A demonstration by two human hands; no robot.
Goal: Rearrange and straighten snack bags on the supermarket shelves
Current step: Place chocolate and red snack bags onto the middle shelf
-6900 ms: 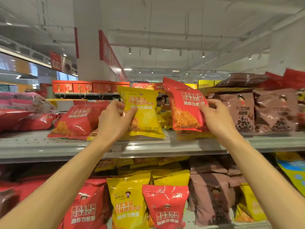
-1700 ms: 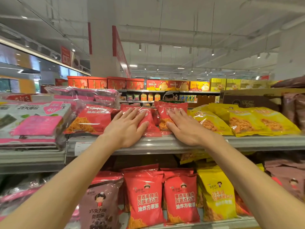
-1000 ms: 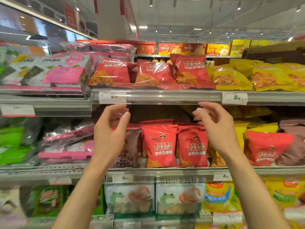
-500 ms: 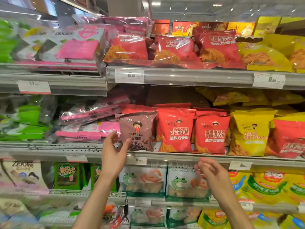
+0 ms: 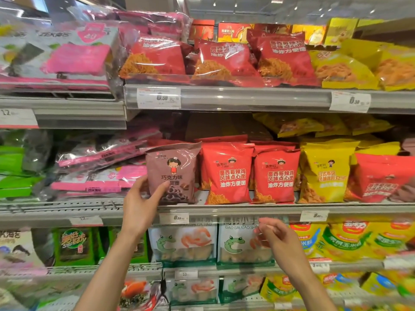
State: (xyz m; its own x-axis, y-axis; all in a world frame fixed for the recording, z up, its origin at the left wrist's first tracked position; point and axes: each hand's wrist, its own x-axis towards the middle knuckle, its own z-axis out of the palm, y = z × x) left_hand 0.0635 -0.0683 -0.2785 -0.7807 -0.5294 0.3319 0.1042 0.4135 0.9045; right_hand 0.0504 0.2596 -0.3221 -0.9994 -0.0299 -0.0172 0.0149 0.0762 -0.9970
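A brown snack bag stands upright at the left end of a row on the middle shelf. My left hand grips its lower left corner, thumb on the front. Right of it stand two red snack bags, then a yellow bag and another red bag. My right hand hovers below the shelf edge in front of a white bag, fingers loosely curled and holding nothing. On the top shelf lie three red bags and yellow bags.
Pink and clear flat packs pile up left of the brown bag. Green packs sit at the far left. White bags with a green crocodile fill the shelf below. Price tags line the shelf edges.
The view dropped from the top shelf to the middle one. Both hands came down; my left hand took hold of the brown bag, and my right hand sank below the shelf edge.
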